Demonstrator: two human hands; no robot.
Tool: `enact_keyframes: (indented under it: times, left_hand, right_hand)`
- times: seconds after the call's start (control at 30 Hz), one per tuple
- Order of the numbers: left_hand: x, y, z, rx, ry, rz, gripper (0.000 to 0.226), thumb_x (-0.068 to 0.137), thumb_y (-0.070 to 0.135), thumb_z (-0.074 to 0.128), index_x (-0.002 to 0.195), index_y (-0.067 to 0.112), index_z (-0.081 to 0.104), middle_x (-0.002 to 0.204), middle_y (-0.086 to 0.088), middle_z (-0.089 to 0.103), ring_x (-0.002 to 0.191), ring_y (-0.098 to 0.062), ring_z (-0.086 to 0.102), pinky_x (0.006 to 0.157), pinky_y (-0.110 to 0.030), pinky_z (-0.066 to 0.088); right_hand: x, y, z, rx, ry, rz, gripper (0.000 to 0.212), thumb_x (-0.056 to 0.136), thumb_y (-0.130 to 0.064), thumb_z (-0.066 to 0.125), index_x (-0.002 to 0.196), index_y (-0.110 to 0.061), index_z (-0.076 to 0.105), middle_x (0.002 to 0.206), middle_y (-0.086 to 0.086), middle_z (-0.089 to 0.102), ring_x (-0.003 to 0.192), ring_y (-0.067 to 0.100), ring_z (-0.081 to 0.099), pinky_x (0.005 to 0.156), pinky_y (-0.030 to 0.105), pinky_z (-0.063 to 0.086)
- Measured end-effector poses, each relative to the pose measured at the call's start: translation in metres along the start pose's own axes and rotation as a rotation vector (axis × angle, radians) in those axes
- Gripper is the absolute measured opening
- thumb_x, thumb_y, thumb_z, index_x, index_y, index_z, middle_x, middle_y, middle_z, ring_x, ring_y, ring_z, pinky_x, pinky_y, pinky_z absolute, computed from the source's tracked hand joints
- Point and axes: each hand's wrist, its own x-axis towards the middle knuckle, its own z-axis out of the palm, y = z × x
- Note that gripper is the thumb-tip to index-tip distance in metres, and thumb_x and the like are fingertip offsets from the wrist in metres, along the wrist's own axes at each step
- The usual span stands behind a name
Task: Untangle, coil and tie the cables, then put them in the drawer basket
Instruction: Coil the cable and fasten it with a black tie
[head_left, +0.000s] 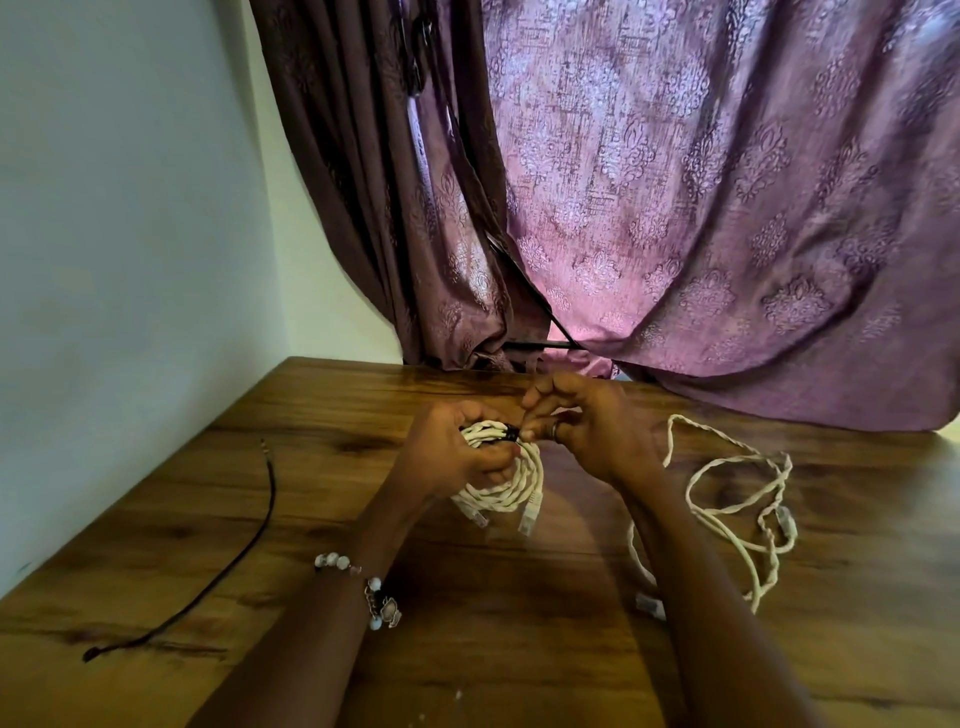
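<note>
Two hands meet over a wooden table near the middle of the frame, both busy with a coiled white cable. The left hand has its fingers curled round the left side of the coil, holding it just above the tabletop, with two pale plugs hanging from the lower edge of the loops. The right hand pinches at a small black tie that wraps the top of the coil, thumb and fingertips closed on it; a ring shows on one finger. A beaded bracelet sits on the left wrist, lower in the frame.

To the right of the hands, a second white cable lies loose and partly twisted on the table, its loops spread toward the right edge and apart from the coil. At the lower left, a thin dark cable lies alone in a long curve, well apart from both hands.

Behind the table, a patterned purple curtain fills the upper right, and a pale wall takes the upper left.
</note>
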Motion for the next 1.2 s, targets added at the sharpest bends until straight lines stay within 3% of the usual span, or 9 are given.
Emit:
enact_keyframes:
  times: [0.13,0.23,0.43,0.6,0.73,0.87,1.03,1.1,1.2]
  left_hand:
    - [-0.001,0.007,0.001,-0.05,0.005,-0.019,0.019,0.071,-0.004,0.076,0.082,0.009,0.07,0.061,-0.007,0.07,0.048,-0.019,0.063,0.052,-0.028,0.053]
    - [-0.003,0.011,0.002,-0.071,0.0,-0.011,0.024,0.075,-0.013,0.07,0.08,0.01,0.068,0.058,-0.002,0.068,0.043,-0.014,0.061,0.045,-0.022,0.05]
    - [-0.004,0.011,0.001,-0.086,0.02,-0.004,0.023,0.074,-0.015,0.069,0.078,0.007,0.065,0.055,-0.003,0.066,0.041,-0.011,0.059,0.042,-0.02,0.047]
    - [-0.002,0.005,-0.002,-0.104,0.001,-0.044,0.024,0.076,-0.013,0.069,0.079,0.009,0.059,0.055,-0.016,0.064,0.042,-0.022,0.058,0.047,-0.028,0.051]
    - [0.0,0.0,-0.003,-0.111,0.016,-0.053,0.027,0.075,-0.012,0.07,0.077,0.013,0.059,0.058,-0.019,0.065,0.048,-0.026,0.059,0.056,-0.036,0.051]
    - [0.0,0.004,-0.002,-0.119,0.024,-0.052,0.024,0.076,-0.013,0.069,0.078,0.008,0.057,0.054,-0.011,0.065,0.041,-0.02,0.059,0.046,-0.028,0.051]
    - [-0.001,0.008,0.0,-0.17,0.015,-0.028,0.019,0.076,-0.012,0.069,0.083,0.003,0.06,0.058,-0.017,0.065,0.042,-0.02,0.06,0.043,-0.024,0.05]
    - [-0.001,0.007,-0.001,-0.161,0.011,-0.021,0.018,0.076,-0.01,0.071,0.084,0.003,0.061,0.059,-0.018,0.065,0.044,-0.022,0.06,0.044,-0.025,0.049]
    - [-0.001,0.008,-0.001,-0.152,0.019,-0.017,0.019,0.076,-0.011,0.07,0.084,0.004,0.061,0.057,-0.015,0.066,0.043,-0.02,0.06,0.043,-0.025,0.049]
  right_hand:
    - [-0.002,0.004,-0.001,0.336,-0.006,0.128,0.031,0.074,0.024,0.06,0.093,0.001,0.063,0.076,0.011,0.069,0.068,0.009,0.068,0.069,0.022,0.057]
    - [-0.001,0.007,0.003,0.443,0.045,0.152,0.032,0.073,0.023,0.062,0.093,-0.002,0.064,0.072,0.005,0.072,0.068,0.012,0.069,0.068,0.023,0.058]
    - [0.001,0.007,0.011,0.419,0.115,0.108,0.055,0.072,0.025,0.062,0.114,-0.01,0.057,0.069,0.0,0.072,0.067,0.011,0.069,0.069,0.025,0.058]
    - [0.003,0.008,0.017,0.423,0.162,0.086,0.072,0.071,0.031,0.058,0.128,-0.013,0.051,0.08,0.011,0.065,0.066,0.013,0.067,0.069,0.029,0.059]
    - [0.006,0.003,0.02,0.498,0.152,0.107,0.063,0.075,0.03,0.054,0.129,-0.003,0.051,0.086,0.012,0.055,0.057,0.008,0.062,0.062,0.023,0.057]
    - [0.006,0.006,0.021,0.502,0.154,0.151,0.058,0.071,0.031,0.058,0.119,0.0,0.057,0.094,0.014,0.055,0.064,0.012,0.066,0.065,0.027,0.059]
    - [0.001,0.016,0.024,0.466,0.174,0.328,0.01,0.089,0.001,0.061,0.093,0.005,0.069,0.087,0.015,0.07,0.078,0.02,0.066,0.072,0.035,0.057]
    - [0.0,0.019,0.024,0.436,0.075,0.397,0.018,0.094,-0.003,0.055,0.088,0.007,0.07,0.086,0.018,0.072,0.076,0.023,0.067,0.071,0.037,0.056]
    - [-0.001,0.01,0.02,0.541,0.019,0.443,0.019,0.091,-0.012,0.061,0.084,0.002,0.072,0.079,0.013,0.073,0.069,0.02,0.068,0.064,0.032,0.055]
